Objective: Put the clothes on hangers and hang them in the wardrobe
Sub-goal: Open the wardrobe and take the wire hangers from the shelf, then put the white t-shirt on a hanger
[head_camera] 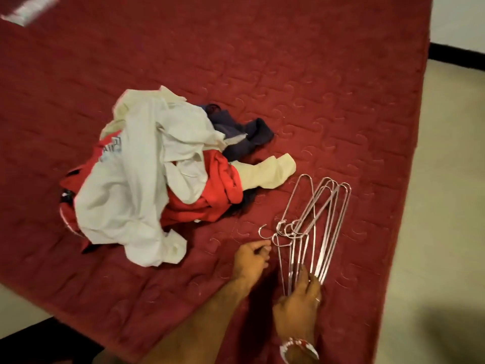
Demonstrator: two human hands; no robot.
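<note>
One red mattress [315,74]. One heap of clothes [147,153], at ten o'clock from the wire hangers [319,219]. Four colours in it: white cloth [126,200], red cloth [223,179], dark blue cloth [236,127] at one o'clock of the heap, cream cloth [267,169] at three o'clock; number of garments unclear. Five hanger hooks counted, overlapping, perhaps more. Two hands: left hand [250,258], right hand [299,306] at five o'clock from it. One ring [317,299]. One blurred white thing [26,9], eleven o'clock of the view.

A home bedroom: red quilted mattress [288,74] piled with clothes [157,174].
</note>
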